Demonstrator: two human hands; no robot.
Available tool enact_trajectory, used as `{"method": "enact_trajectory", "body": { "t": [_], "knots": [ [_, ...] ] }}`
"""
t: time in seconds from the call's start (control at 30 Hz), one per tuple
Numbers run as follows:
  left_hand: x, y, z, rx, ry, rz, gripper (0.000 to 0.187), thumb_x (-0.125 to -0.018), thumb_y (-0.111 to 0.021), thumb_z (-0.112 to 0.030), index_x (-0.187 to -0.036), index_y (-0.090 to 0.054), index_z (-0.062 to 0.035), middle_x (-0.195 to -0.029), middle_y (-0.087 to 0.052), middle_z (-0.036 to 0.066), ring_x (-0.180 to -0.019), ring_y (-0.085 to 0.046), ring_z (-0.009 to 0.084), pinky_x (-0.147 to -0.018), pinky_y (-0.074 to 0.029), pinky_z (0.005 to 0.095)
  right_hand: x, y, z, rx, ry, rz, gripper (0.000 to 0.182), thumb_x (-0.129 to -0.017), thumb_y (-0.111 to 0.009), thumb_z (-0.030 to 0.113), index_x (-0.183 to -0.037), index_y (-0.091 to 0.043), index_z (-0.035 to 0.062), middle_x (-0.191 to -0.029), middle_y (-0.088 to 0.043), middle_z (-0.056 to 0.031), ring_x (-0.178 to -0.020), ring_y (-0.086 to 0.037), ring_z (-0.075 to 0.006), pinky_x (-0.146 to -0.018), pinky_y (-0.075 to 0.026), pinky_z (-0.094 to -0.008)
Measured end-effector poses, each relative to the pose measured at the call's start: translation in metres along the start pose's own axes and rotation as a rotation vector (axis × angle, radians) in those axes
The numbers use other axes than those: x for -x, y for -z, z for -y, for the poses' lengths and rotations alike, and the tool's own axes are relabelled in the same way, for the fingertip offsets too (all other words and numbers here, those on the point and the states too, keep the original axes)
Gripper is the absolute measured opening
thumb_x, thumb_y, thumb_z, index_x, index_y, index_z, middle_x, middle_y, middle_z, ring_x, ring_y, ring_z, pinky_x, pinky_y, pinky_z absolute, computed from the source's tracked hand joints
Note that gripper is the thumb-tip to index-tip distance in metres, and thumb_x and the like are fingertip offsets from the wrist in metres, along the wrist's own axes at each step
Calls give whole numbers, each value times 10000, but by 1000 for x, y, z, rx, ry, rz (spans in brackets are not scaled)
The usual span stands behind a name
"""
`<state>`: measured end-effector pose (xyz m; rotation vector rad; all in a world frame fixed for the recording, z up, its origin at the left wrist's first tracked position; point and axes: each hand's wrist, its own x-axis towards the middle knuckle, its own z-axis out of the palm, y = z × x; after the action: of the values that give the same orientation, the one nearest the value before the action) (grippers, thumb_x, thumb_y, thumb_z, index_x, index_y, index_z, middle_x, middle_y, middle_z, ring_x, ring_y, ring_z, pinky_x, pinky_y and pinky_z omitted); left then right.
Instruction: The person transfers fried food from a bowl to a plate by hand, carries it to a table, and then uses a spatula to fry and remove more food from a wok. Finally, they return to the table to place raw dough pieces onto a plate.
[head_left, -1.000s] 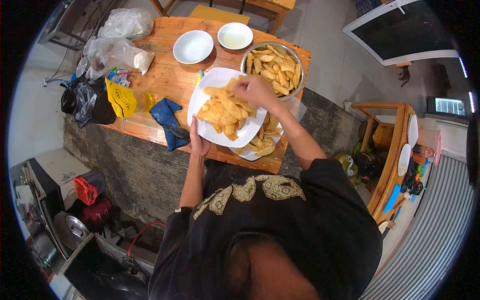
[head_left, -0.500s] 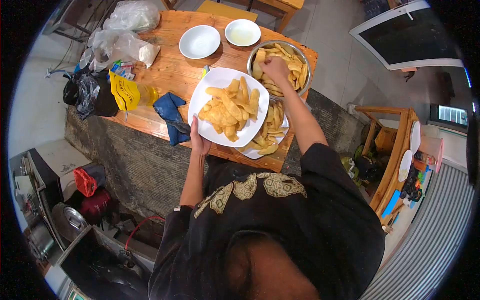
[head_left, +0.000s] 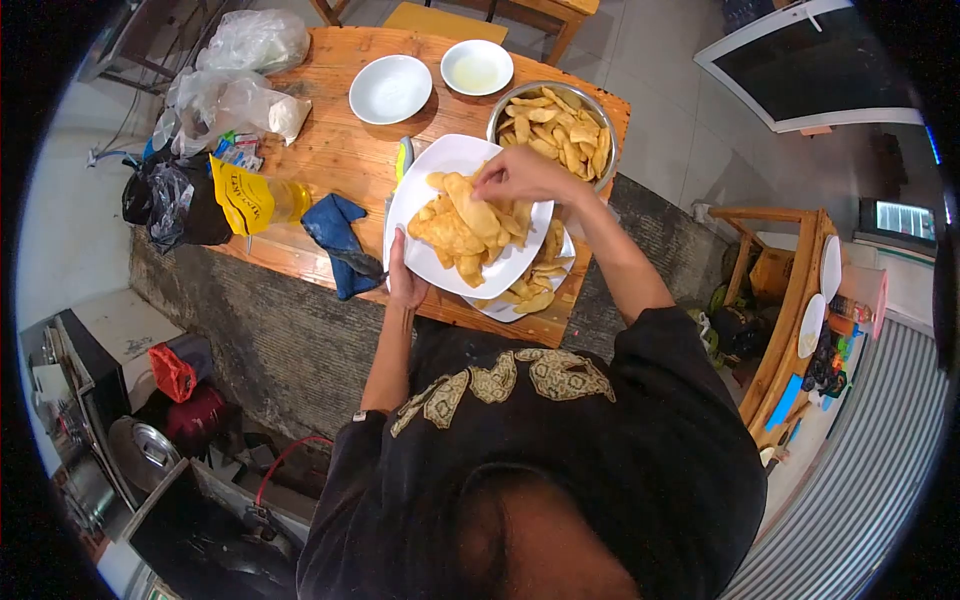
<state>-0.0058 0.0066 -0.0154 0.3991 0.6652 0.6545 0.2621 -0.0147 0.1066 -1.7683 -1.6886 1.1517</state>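
My left hand [head_left: 405,275] grips the near left edge of a square white plate [head_left: 425,170], thumb along its rim. Golden fried slices [head_left: 450,235] lie heaped on the plate. Over the far right part of the heap is my right hand [head_left: 525,177], its fingertips pinched on a fried slice [head_left: 472,203]. Beyond it stands a round metal bowl [head_left: 611,118] filled with more of the long slices. Partly hidden under the held plate, a second white plate [head_left: 568,262] also carries slices.
Two white bowls [head_left: 390,90] stand at the wooden table's [head_left: 330,150] far side. To the left are a yellow pouch [head_left: 240,195], a dark blue cloth [head_left: 335,235], clear plastic bags [head_left: 255,42] and a black bag [head_left: 175,205]. A yellow-green handled tool [head_left: 403,158] lies beside the held plate.
My right hand has moved from the metal bowl left and nearer, to over the plate's heap. My left hand still holds the plate, which has shifted slightly right.
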Motion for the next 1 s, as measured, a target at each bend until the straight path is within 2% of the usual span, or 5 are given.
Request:
{"method": "enact_trajectory", "body": {
  "t": [0.17, 0.3, 0.7, 0.83, 1.0],
  "knots": [
    [5, 0, -7, 7, 3, 26, 592, -948, -440, -458, -1373, -338, -58, -1352, -457, 108, -1214, -478, 264, -1018, -394, 413, -18, 43, -52, 386, -158, -578, 320, -755, -681, 281, -978, -695, 53, -956, -670, -137, -875, -639, -311, -750, -509, -400],
    [6, 2, -8, 57, 8, 22, 561, -958, -445, -420, -1366, -344, -49, -1333, -478, 91, -1200, -489, 231, -999, -406, 378, -40, 50, -92, 592, -158, -635, 366, -754, -689, 280, -1029, -672, 40, -1059, -603, -163, -947, -603, -363, -777, -500, -459],
    [-1, 0, -8, 70, 27, 16, 564, -954, -448, -425, -1368, -344, -55, -1330, -481, 91, -1211, -481, 244, -1011, -399, 393, -13, 69, -67, 372, -12, -923, 248, -865, -615, 257, -940, -675, 28, -847, -649, -91, -694, -628, -259, -625, -487, -358],
    [-7, -7, -7, 60, 28, 56, 590, -950, -439, -452, -1376, -334, -58, -1346, -464, 98, -1226, -467, 251, -1020, -389, 408, 10, 77, -54, -480, -256, -625, 296, -882, -616, 264, -971, -668, -13, -723, -626, -14, -649, -535, -88, -605, -449, -281],
    [-14, -18, -8, 0, 71, 89, 601, -952, -428, -466, -1378, -331, -54, -1341, -467, 99, -1223, -468, 246, -1019, -387, 391, 13, 28, -9, -288, -86, -151, 309, -854, -637, 295, -958, -691, 10, -752, -682, -53, -685, -603, -126, -651, -483, -287]
  ]
}}
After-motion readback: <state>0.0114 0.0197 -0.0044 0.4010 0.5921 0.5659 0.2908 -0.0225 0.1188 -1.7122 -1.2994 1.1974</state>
